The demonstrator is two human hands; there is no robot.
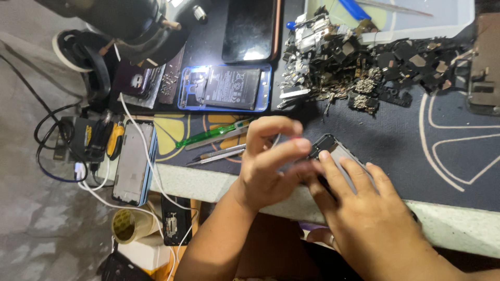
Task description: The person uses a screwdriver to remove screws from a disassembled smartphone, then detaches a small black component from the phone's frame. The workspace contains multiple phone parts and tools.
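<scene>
A grey phone (337, 151) lies face down on the dark work mat (416, 156), close to the table's front edge. My right hand (364, 208) rests flat over it, fingers spread on its back, pressing it down. My left hand (271, 164) is curled at the phone's upper left corner, thumb and fingers pinched together on the edge. A small red spot shows at the fingertips; I cannot tell what it is. Most of the phone is hidden under both hands.
An opened blue-framed phone with its battery showing (224, 87) and a dark phone (249, 28) lie behind. A pile of small phone parts (354, 62) sits by a clear tray (416, 21). A green screwdriver (216, 133), metal tools (219, 153), a phone frame (133, 161), tape roll (127, 225) and cables are at left.
</scene>
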